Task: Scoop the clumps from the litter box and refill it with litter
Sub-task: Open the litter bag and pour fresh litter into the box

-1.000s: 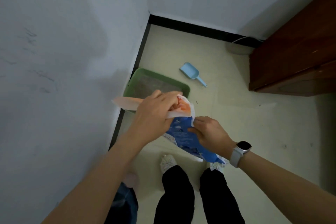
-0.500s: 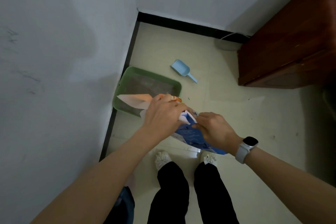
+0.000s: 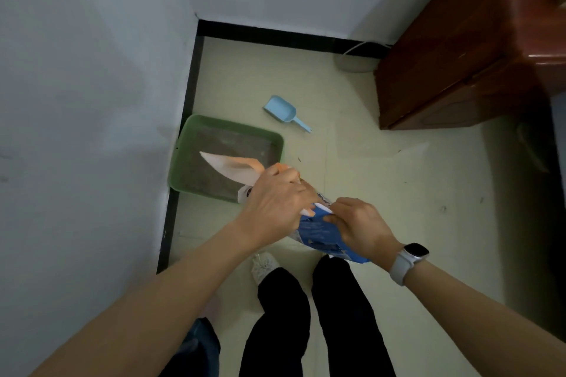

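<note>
both hands, left hand (image 3: 277,197) and right hand (image 3: 360,225), grip the litter bag (image 3: 318,231) above the litter box (image 3: 226,128).

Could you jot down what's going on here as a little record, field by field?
Place: floor corner between two white walls
Litter box: green tray, grey litter inside, against the left wall
Scoop: light blue, lying on the floor beyond the box, untouched
Bag: blue and white, held above the near edge of the box
Left hand: gripping the bag's top
Right hand: gripping the bag's side
Cabinet: brown wood, far right
</note>
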Action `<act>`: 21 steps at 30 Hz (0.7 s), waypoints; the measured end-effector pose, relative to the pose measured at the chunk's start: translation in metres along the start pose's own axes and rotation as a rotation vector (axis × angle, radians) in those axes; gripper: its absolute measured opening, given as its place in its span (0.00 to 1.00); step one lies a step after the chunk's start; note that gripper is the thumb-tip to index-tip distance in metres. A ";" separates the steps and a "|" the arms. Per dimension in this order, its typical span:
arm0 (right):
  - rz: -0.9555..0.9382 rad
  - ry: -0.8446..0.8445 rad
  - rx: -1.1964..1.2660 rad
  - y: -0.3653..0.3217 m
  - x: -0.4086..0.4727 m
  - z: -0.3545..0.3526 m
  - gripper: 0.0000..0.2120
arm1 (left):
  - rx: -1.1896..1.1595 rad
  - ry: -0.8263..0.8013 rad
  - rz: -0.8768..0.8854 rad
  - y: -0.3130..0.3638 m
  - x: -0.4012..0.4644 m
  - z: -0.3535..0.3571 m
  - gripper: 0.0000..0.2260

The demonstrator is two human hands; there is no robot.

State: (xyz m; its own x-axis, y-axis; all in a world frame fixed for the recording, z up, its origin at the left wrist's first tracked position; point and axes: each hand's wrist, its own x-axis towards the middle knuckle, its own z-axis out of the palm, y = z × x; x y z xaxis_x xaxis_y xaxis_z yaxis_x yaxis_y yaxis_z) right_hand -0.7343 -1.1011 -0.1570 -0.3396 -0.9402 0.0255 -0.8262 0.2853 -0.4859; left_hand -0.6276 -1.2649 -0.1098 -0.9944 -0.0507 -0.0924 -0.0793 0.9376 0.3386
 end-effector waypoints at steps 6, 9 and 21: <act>0.245 -0.062 0.229 0.022 -0.012 0.006 0.06 | -0.004 0.036 -0.035 0.016 0.017 0.004 0.11; 0.475 -0.431 0.127 0.056 -0.022 0.004 0.25 | -0.006 0.055 -0.028 0.019 0.030 0.005 0.12; 0.564 -0.775 0.141 0.134 0.026 0.011 0.09 | 0.021 0.167 -0.276 -0.013 0.061 0.018 0.16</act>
State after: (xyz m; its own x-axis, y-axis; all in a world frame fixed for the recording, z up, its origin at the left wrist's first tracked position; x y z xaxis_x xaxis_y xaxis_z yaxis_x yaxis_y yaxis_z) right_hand -0.8486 -1.0899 -0.2310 -0.2370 -0.5482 -0.8021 -0.5542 0.7544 -0.3518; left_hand -0.6864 -1.2740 -0.1366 -0.9333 -0.3583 -0.0224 -0.3479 0.8874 0.3026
